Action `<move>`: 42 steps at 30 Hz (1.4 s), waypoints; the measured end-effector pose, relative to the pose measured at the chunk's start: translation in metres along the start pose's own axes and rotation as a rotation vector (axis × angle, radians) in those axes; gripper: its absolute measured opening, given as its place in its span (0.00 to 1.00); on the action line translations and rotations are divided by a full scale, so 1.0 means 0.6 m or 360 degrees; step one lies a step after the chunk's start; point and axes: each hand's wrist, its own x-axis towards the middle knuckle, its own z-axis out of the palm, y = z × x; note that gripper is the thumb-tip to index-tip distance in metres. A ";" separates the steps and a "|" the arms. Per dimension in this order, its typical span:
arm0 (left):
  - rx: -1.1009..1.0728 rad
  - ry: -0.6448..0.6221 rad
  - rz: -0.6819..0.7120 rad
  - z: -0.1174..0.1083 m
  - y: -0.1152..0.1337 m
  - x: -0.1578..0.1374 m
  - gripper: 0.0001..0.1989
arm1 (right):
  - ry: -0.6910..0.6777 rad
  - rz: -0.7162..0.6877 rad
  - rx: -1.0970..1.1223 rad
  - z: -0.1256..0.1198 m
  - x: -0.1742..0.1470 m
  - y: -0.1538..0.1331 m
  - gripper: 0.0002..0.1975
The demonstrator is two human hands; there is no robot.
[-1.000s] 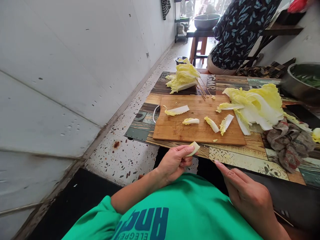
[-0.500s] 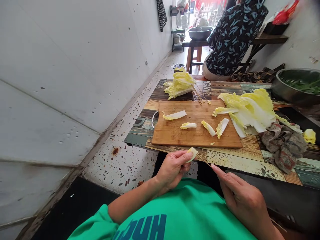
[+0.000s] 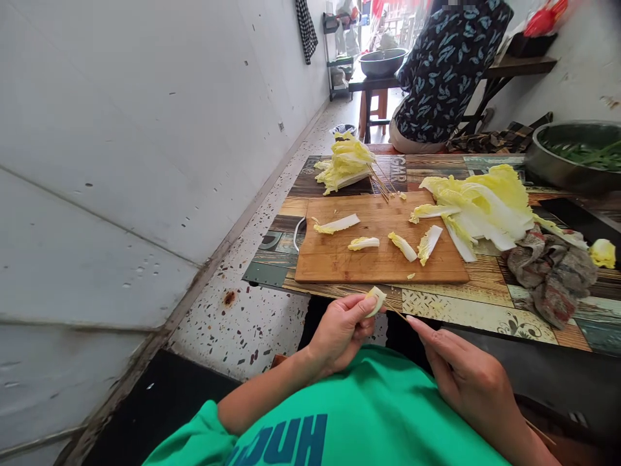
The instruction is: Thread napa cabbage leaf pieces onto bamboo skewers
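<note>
In front of the table edge, my left hand (image 3: 343, 329) pinches a small piece of napa cabbage (image 3: 377, 301) between thumb and fingers. My right hand (image 3: 468, 369) grips a thin wooden skewer (image 3: 396, 312), whose tip points at that piece; whether it has entered the cabbage I cannot tell. The skewer's other end shows behind my right wrist. Several cut cabbage pieces (image 3: 363, 243) lie apart on the wooden cutting board (image 3: 339, 266). Beyond its far left edge rests a pile of skewered cabbage (image 3: 347, 162), sticks pointing right. Larger loose cabbage leaves (image 3: 490, 207) overlap the board's right side.
A crumpled cloth (image 3: 553, 272) lies at the table's right, near a dark flat object (image 3: 582, 220). Behind it stands a metal basin (image 3: 553, 171) of green vegetables. Another person (image 3: 451, 71) sits past the table, near a large bowl (image 3: 383, 63). A white wall (image 3: 145, 129) runs along the left.
The view has shifted slightly. More of the skewer shows between my hands, close to the cabbage piece. Both hands keep their grip, and the pieces on the board stay put.
</note>
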 end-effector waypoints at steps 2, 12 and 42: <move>-0.0031 0.0020 -0.0007 0.003 -0.002 0.000 0.20 | -0.0021 0.0006 -0.0030 -0.001 0.004 0.000 0.17; 0.0072 -0.0013 -0.0044 0.027 -0.007 -0.018 0.21 | 0.0030 -0.0097 -0.0102 0.003 0.024 -0.012 0.18; 0.0076 0.0129 0.0054 0.024 -0.020 -0.013 0.20 | -0.0078 -0.0048 -0.0101 -0.001 0.027 -0.022 0.21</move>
